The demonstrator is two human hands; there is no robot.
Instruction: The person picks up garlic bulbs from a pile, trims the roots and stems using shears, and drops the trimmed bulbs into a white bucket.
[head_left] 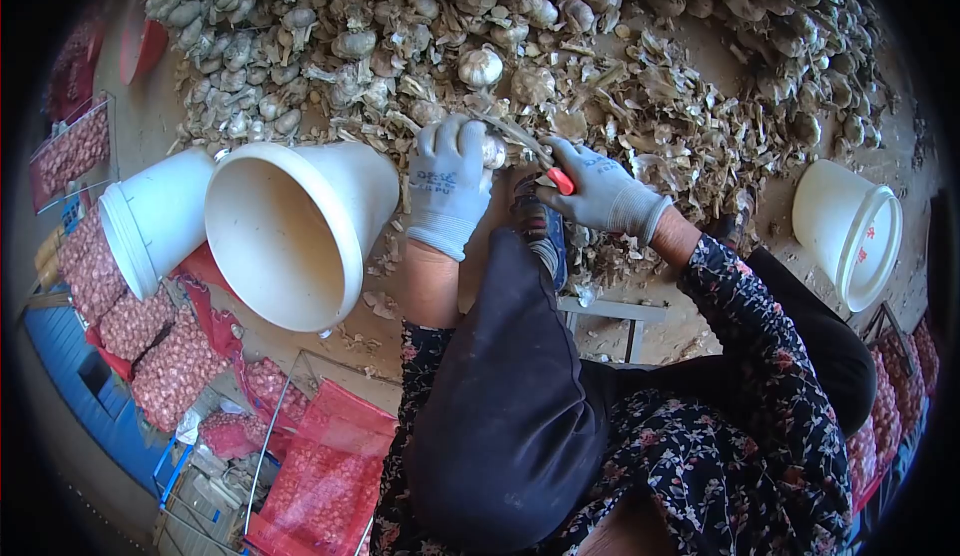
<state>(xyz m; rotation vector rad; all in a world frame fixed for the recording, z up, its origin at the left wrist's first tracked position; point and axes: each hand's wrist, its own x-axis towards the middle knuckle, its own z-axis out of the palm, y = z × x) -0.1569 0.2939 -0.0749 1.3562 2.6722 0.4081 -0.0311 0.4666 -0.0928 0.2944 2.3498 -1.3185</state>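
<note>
My left hand [448, 181], in a grey glove with dark print, is closed around a garlic bulb [494, 152]. Part of the bulb shows past the fingers; the rest is hidden by the glove. In my gloved right hand [603, 188] is a pair of cutting shears [520, 137], a red grip end [561, 181] poking out below the fingers. The metal blades reach left to the bulb's upper side. Just beyond both hands, a whitish garlic bulb [480, 68] rests on the heap of garlic and dry husks [650, 91].
A large white bucket [285, 161] lies tipped left of my left hand, with another white bucket [165, 206] behind it. A third white bucket [835, 201] lies at the right. Red mesh bags of garlic [325, 476] stand lower left. My bent knee [510, 356] rises below the hands.
</note>
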